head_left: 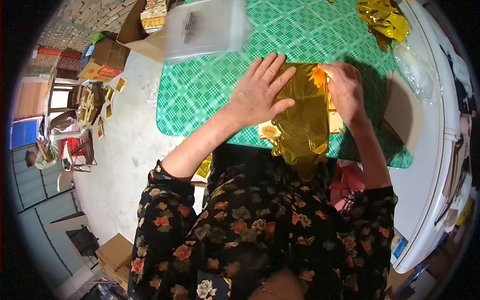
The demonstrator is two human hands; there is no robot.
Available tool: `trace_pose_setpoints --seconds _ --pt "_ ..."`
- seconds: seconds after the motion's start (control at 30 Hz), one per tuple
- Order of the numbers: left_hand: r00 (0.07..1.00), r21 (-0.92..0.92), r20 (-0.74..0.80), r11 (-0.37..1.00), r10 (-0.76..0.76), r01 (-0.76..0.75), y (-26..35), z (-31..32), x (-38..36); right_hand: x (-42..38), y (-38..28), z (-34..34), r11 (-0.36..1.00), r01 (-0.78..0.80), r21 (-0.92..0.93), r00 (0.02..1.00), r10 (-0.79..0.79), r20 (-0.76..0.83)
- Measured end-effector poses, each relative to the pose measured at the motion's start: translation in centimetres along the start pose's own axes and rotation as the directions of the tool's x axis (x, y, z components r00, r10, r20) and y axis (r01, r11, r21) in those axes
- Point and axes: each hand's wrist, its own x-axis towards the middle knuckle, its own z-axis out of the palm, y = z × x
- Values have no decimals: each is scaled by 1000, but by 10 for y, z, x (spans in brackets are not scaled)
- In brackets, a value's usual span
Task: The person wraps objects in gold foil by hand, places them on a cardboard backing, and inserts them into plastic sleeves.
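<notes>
A flat sheet of gold foil (302, 107) with a puckered, scalloped edge, like a deflated foil balloon, lies in front of me and hangs over the table's near edge. My left hand (257, 95) rests on its left side, palm down with fingers spread. At the upper right corner, my right hand (344, 87) is closed, its thumb and fingers pinching the foil's edge. Beside those fingertips shows a bright orange, petal-shaped piece (317, 76). Partly hidden under the foil is a printed card (269, 131) with an orange starburst; more of its pale, patterned surface shows at the right.
The table has a green checked cover (195, 100). Clear plastic bags (205, 30) lie at the back left by an open carton (145, 45). Crumpled gold foil (382, 22) lies back right, near a cardboard piece (402, 110). Another person (47, 152) sits far left.
</notes>
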Motion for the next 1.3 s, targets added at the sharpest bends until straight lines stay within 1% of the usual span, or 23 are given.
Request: trace_pose_setpoints --seconds 0.13,0.23,0.33,0.43,0.47,0.6,0.67,0.77,0.87,0.97,1.07,1.17,1.3 --pt "1000 16 -13 1000 10 -10 -1 3 1 -3 3 0 1000 -3 22 1000 3 2" --pt "998 17 -37 999 43 -43 -5 4 4 -13 1 -6 999 -7 -34 1000 7 17" --pt "995 15 -57 997 81 -80 -11 6 12 -39 -5 -15 999 -7 -36 1000 6 -27" --pt "992 15 -71 994 108 -108 -18 11 23 -56 -28 -42 981 -169 -99 971 183 151" --pt "990 17 -79 993 116 -115 -21 13 27 -69 -32 -47 984 -144 -110 975 160 154" --pt "989 -2 -73 992 125 -125 -23 12 33 -95 -62 -58 965 -182 -190 930 232 286" --pt "990 -1 -68 992 126 -126 -22 8 33 -100 -61 -60 965 -175 -194 926 228 301" --pt "979 14 -109 985 175 -174 -18 -2 44 -99 -64 -62 964 -175 -199 912 235 336" --pt "970 -23 -128 977 206 -211 -16 3 61 -96 -66 -62 964 -179 -194 906 239 349" --pt "962 -99 -113 960 250 -261 -18 15 72 -96 -65 -62 970 -163 -183 902 221 370" --pt "964 -46 -81 965 253 -257 -15 27 70 -96 -64 -62 974 -157 -163 896 210 391" --pt "964 -51 -70 965 255 -259 -15 29 68 -95 -65 -65 981 -155 -118 895 190 403" --pt "968 -52 -64 967 244 -248 -13 27 67 -99 -64 -71 994 -96 -58 899 112 423"
